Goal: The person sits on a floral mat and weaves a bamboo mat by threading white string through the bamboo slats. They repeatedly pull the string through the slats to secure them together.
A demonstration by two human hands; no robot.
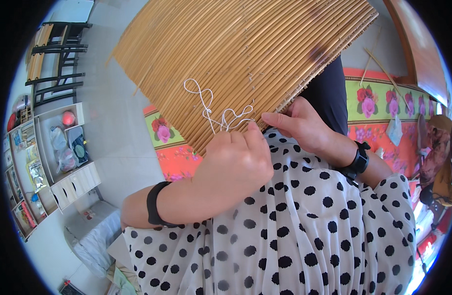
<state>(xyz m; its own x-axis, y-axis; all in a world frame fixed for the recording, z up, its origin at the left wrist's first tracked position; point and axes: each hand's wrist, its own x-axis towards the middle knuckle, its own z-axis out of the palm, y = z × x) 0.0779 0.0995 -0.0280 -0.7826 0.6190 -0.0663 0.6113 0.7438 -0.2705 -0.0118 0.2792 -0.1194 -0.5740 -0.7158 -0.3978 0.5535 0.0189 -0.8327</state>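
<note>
A mat of thin tan reed-like sticks [226,54] bound side by side fills the upper middle of the view, its near edge tilted toward my body. Loose loops of white string [207,105] lie on its near left part and run down to my left hand [238,157]. That hand is closed, back of the hand up, with the string at its fingers; most fingertips are hidden. Beside it, my right hand [304,125] grips the mat's near edge, thumb on top and the other fingers mostly out of sight behind.
Floral red and green cloth [368,101] spreads beyond the mat, with loose thin sticks [387,77] on it. A wooden furniture panel [416,44] rises at the upper right. On the left stand a white shelf unit [49,162] with bagged items and black-framed folding furniture [59,61].
</note>
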